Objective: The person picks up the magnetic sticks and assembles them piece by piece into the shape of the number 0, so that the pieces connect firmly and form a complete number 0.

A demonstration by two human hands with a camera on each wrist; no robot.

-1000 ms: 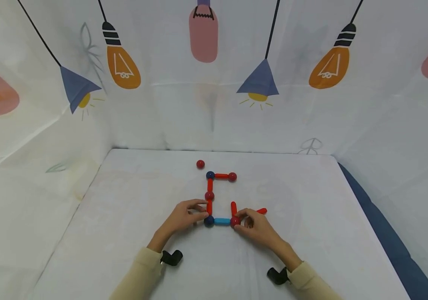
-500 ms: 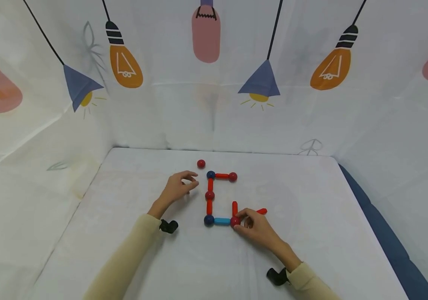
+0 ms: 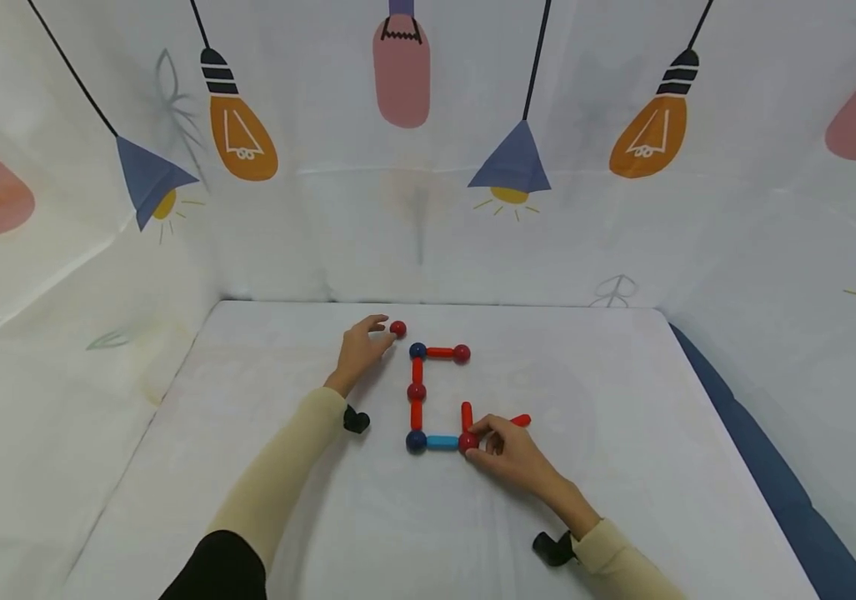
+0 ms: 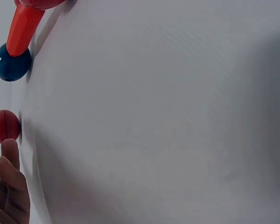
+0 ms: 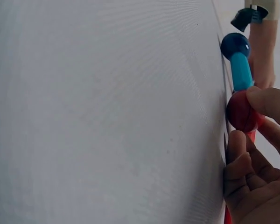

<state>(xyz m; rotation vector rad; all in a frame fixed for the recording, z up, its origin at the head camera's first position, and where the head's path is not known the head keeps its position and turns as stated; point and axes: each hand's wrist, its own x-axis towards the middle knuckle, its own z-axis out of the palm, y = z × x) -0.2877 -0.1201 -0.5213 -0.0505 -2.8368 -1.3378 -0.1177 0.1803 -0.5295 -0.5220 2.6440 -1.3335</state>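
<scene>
My left hand point(image 3: 360, 351) is beside a loose red ball point(image 3: 397, 328) at the back of the table. In the left wrist view a fingertip meets the edge of that red ball point(image 4: 5, 126); no clear pinch shows. My right hand point(image 3: 515, 454) holds the red ball point(image 3: 468, 442) at the free end of a blue rod point(image 3: 442, 442), thumb and finger on it in the right wrist view. A red rod point(image 3: 467, 413) points backward from this ball. The blue rod joins a dark blue ball point(image 3: 416, 442), from which red rods and balls run backward.
The run continues through a red ball point(image 3: 416, 392) to a dark blue corner ball point(image 3: 417, 351), then right to a red end ball point(image 3: 461, 354). Another red rod point(image 3: 521, 420) lies partly behind my right hand. A printed cloth point(image 3: 367, 233) hangs behind the white table point(image 3: 585, 358).
My left hand has left the front-left dark blue ball and moved back to the loose red ball. My right hand stays on its red ball.
</scene>
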